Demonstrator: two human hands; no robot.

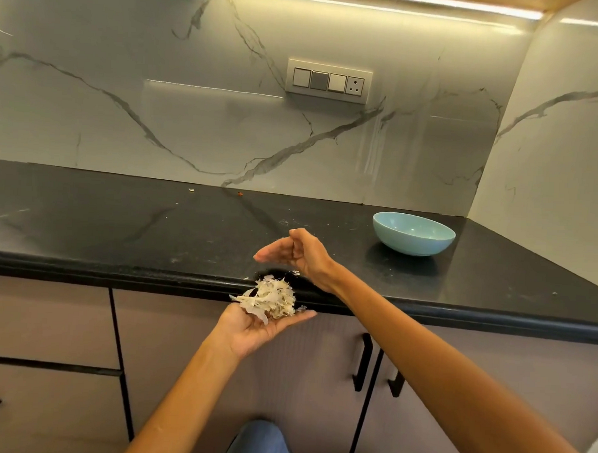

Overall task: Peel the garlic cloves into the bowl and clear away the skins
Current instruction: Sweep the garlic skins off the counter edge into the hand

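Papery garlic skins (270, 298) heaped on left hand (252, 327)

Garlic skins (268, 302) lie on the left hand (252, 327) before the counter (119, 225); bowl (413, 233) sits right, contents unseen.

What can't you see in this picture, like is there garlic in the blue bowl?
Head view only:
- Inside of the blue bowl: its near wall hides the bottom, so any cloves can't be seen.
- Left hand: the garlic skins cover its palm.
- Specks by the backsplash: too small to name.
- Right hand: seen edge-on above the countertop; its palm is hidden.
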